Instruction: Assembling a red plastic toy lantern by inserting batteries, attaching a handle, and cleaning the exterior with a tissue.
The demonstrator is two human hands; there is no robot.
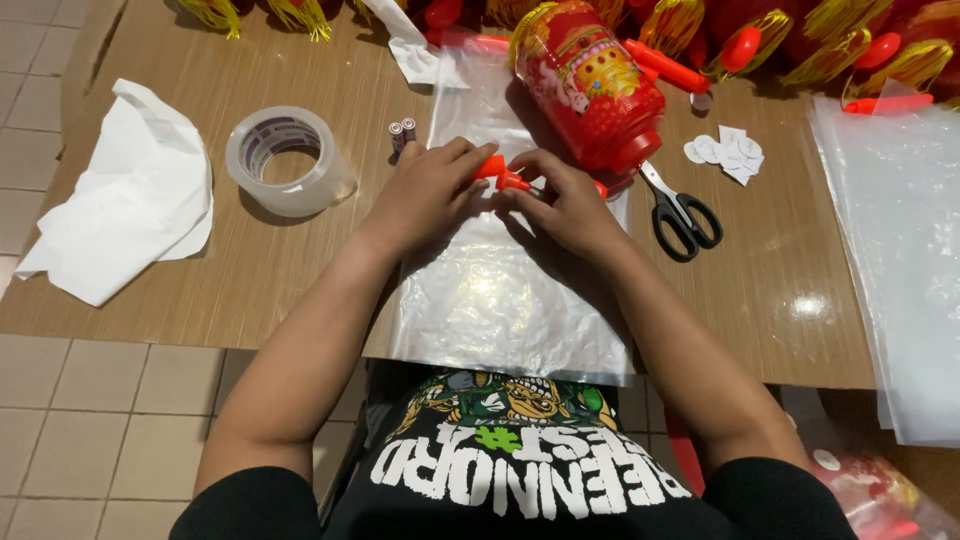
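Observation:
My left hand (432, 190) and my right hand (563, 203) meet over a clear plastic sheet (500, 300) on a wooden table (250, 260). Both hands grip a small orange-red plastic piece (502, 174) between the fingertips. Just beyond the hands lies a red and gold lantern (590, 85) on its side. Two small batteries (402, 133) stand close to my left hand.
A roll of clear tape (288, 160) and crumpled white paper (130, 200) lie to the left. Black-handled scissors (680, 215) and white paper stickers (725, 152) are to the right, beside more clear plastic sheets (895, 250). Red lanterns with yellow tassels (840, 45) line the far edge.

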